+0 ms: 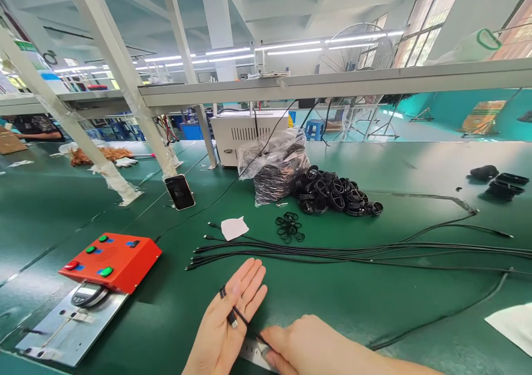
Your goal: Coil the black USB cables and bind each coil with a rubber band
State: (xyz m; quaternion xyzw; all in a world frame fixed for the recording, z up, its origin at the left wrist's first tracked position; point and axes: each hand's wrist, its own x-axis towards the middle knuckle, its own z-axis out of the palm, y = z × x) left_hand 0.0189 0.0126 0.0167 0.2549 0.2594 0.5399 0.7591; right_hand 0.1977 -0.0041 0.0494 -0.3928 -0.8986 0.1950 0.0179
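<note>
My left hand (228,319) is palm up with its fingers stretched out. A black cable with a metal-tipped connector (232,319) passes under its thumb and over the palm. To its right, my right hand (297,344) pinches the same cable, just above a metal ruler (251,353) near the table's front edge. Several long black cables (291,251) run across the green table beyond both hands. Small black loops (290,227) and a white paper scrap (234,228) lie behind those cables.
Coiled black cables (332,192) are heaped beside a plastic bag (276,170). A red button box (114,258) with a metal plate (68,330) stands left. A phone (179,191) leans on a shelf post. White sheet (515,328) at right; a person's arm (44,135) far left.
</note>
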